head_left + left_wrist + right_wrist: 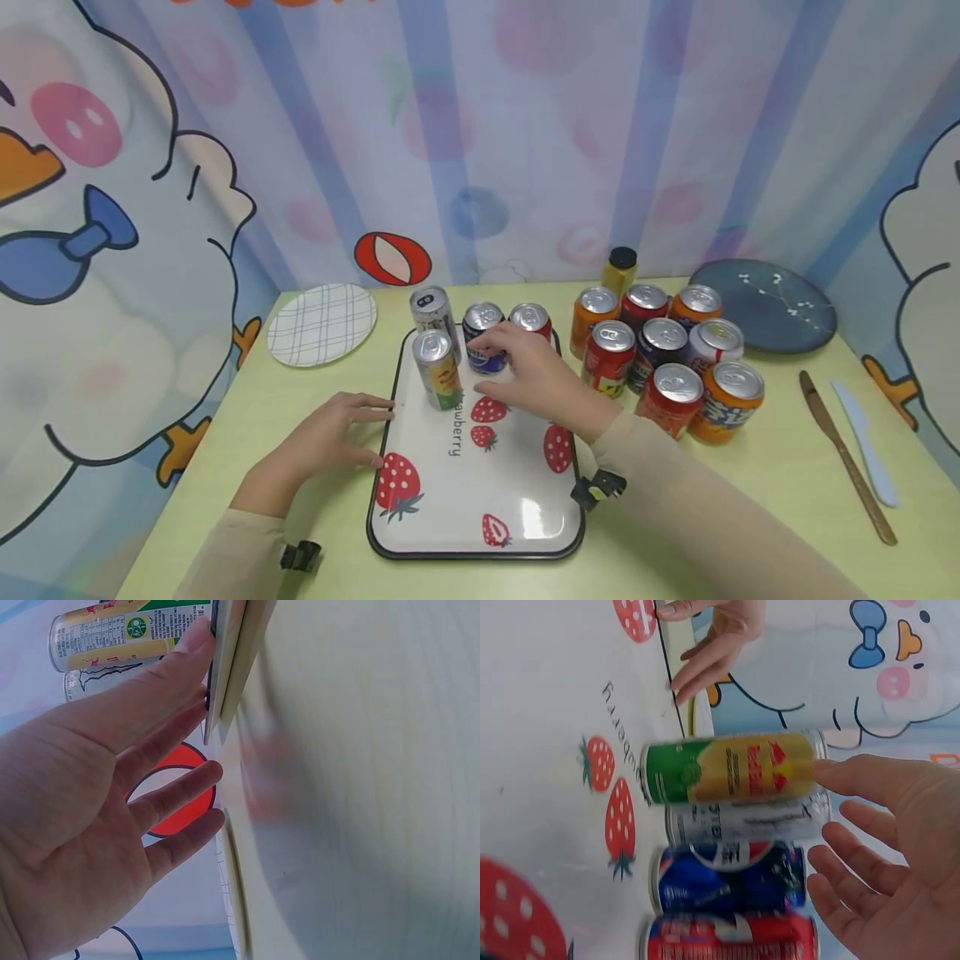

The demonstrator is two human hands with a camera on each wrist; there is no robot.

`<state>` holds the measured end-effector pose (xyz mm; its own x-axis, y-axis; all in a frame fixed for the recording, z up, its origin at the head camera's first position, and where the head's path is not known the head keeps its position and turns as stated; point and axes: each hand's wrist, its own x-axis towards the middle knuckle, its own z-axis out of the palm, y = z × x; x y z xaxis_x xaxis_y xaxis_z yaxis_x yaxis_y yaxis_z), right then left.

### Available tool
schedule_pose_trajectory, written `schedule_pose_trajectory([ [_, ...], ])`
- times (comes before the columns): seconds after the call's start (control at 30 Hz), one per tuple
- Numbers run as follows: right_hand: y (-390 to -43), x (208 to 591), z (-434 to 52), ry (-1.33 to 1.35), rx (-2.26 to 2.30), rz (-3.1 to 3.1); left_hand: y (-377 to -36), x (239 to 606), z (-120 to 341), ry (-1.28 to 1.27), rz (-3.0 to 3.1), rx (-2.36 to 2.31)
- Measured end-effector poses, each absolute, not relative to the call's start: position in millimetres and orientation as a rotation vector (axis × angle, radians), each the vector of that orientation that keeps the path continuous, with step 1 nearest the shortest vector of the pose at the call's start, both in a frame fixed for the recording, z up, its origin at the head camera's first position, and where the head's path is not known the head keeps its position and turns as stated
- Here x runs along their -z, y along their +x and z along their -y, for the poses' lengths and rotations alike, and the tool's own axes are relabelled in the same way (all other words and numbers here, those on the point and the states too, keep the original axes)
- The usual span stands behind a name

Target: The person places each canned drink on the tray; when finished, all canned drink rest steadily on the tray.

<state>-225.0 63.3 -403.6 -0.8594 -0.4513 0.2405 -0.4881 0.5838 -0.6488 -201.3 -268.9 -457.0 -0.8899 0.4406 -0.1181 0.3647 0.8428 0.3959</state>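
On a white strawberry-print tray (450, 525) stand a gold-and-green Red Bull can (437, 371), a taller silver can (431, 307), a blue Pepsi can (483, 319) and a red can (530, 317), all upright. My right hand (536, 375) hovers above the tray before the blue can, partly covering the blue and red ones. Its fingers are loosely bent and spread, with nothing held; the thumb lies close to the Red Bull can in the right wrist view, contact unclear. Beside the tray's left edge is my left hand (326, 437), fingers extended toward or against the rim.
Right of the tray cluster several more cans, including an orange can (727, 404) and a red can (671, 398). A yellow black-capped bottle (619, 271), dark plate (780, 308), brown knife (847, 458) and pale blue knife (866, 442) lie beyond. A checked plate (322, 325) sits back left.
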Motion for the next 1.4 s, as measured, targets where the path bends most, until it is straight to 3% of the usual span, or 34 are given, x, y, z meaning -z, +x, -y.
schedule_pose_trajectory([
  [0.7, -191.2, 396.0, -219.7, 0.73, -0.661, 2.701, -201.7, 462.2, 268.4, 0.605, -2.789, -0.613],
  [1.4, -177.5, 391.4, -274.0, 0.681, -0.559, 2.889, -201.7, 459.7, 267.9, 0.615, -2.794, -0.593],
])
